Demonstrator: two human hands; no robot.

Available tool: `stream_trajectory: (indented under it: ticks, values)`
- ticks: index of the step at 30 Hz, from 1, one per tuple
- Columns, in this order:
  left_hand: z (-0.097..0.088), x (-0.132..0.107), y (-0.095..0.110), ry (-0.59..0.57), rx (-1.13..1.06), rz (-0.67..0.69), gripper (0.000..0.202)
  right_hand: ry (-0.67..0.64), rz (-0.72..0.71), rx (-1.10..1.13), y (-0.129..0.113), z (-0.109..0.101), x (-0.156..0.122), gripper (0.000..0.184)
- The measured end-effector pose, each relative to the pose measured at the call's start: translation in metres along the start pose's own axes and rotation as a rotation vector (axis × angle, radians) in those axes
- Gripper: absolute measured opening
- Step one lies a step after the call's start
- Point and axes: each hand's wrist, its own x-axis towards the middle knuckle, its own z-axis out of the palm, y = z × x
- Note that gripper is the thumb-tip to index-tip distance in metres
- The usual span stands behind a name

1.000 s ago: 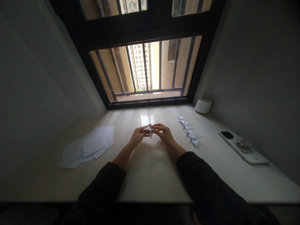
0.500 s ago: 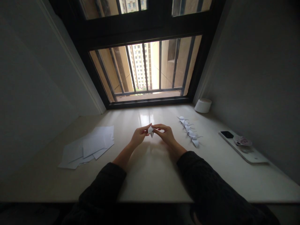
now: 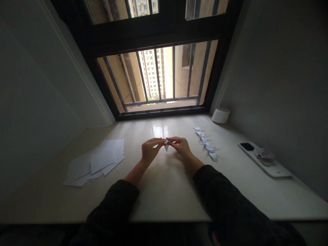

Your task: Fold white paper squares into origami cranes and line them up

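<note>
A small folded piece of white paper (image 3: pixel 166 147) is held between my two hands, a little above the pale sill, with a narrow point hanging downward. My left hand (image 3: pixel 151 149) pinches it from the left between thumb and fingers. From the other side my right hand (image 3: pixel 180 146) grips it in the same way. The fingertips hide most of its upper part. To the right of my hands lies a row of several folded paper cranes (image 3: pixel 207 145), close together on the sill.
Loose white paper sheets (image 3: pixel 102 160) overlap on the left of the sill (image 3: pixel 164 191). On the right lies a phone (image 3: pixel 266 162) with a round grip on its back. A white round container (image 3: pixel 220 115) stands in the far right corner. A dark-framed window (image 3: pixel 159 112) rises behind.
My left thumb and fingers have shifted onto the top of the folded paper, level with the right fingertips. Less of the paper's upper part shows now. The view has moved slightly.
</note>
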Motion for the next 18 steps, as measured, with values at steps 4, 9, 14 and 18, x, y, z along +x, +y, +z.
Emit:
stream_trajectory:
  ticks: [4,9,14,18]
  values:
    - [0.003,0.0,0.003,0.05,-0.077,0.007,0.016,0.013,0.091,0.07,-0.002,0.001,0.0,0.031]
    - [0.005,0.0,0.002,0.102,-0.121,0.088,0.012,-0.002,0.187,0.25,-0.008,0.005,-0.002,0.034]
    - [0.004,-0.002,0.005,0.08,-0.088,0.204,0.012,0.006,0.23,0.372,-0.014,0.007,-0.003,0.032]
    - [0.002,-0.001,0.007,0.09,-0.055,0.226,0.012,-0.003,0.212,0.33,-0.011,0.006,-0.002,0.031]
